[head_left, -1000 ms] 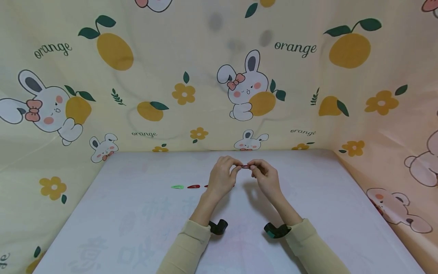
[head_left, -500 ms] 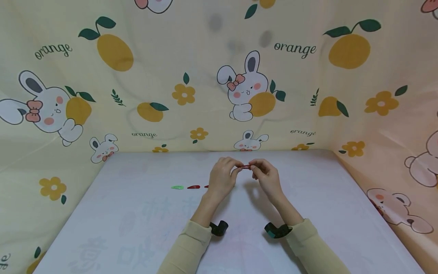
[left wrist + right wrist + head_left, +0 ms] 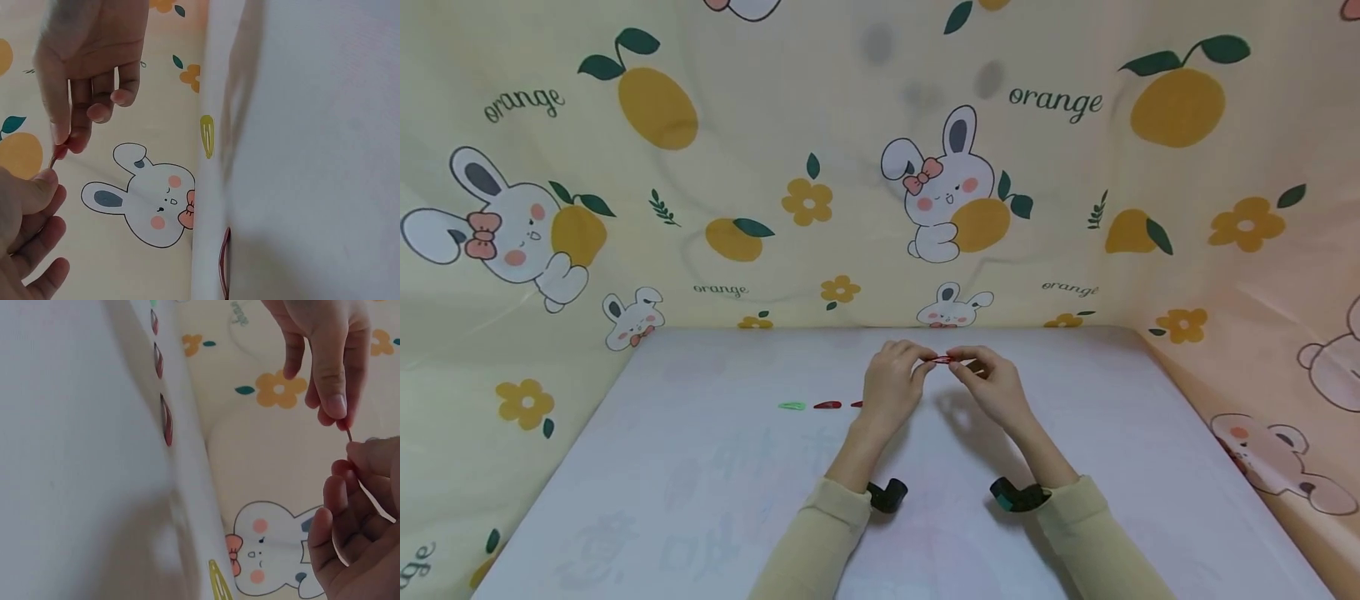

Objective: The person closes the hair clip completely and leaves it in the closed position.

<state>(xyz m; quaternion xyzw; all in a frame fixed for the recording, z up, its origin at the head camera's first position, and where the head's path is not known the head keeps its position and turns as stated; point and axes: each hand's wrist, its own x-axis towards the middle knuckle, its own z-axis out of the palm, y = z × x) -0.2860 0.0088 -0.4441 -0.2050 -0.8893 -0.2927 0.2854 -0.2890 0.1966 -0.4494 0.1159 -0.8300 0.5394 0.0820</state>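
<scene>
Between my two hands, above the far part of the table, is a red snap hair clip (image 3: 942,360). My left hand (image 3: 891,387) pinches one end of it between thumb and index finger. The other end is pinched by my right hand (image 3: 994,387), whose remaining fingers are loosely bent in the right wrist view. Below lies a row of clips: a green hair clip (image 3: 792,406), a red hair clip (image 3: 827,405) and a partly hidden red one (image 3: 857,404). A further red clip (image 3: 166,420) and a yellow hair clip (image 3: 207,136) appear in the wrist views.
A white-covered table (image 3: 700,483) spreads under both forearms. Behind it hangs a cream curtain (image 3: 850,108) printed with rabbits and oranges. Each wrist carries a black camera, such as the left camera (image 3: 889,496).
Both hands keep their pinch on the red hair clip and stay nearly in place. The whole head view has shifted slightly. The clips on the table have not moved.
</scene>
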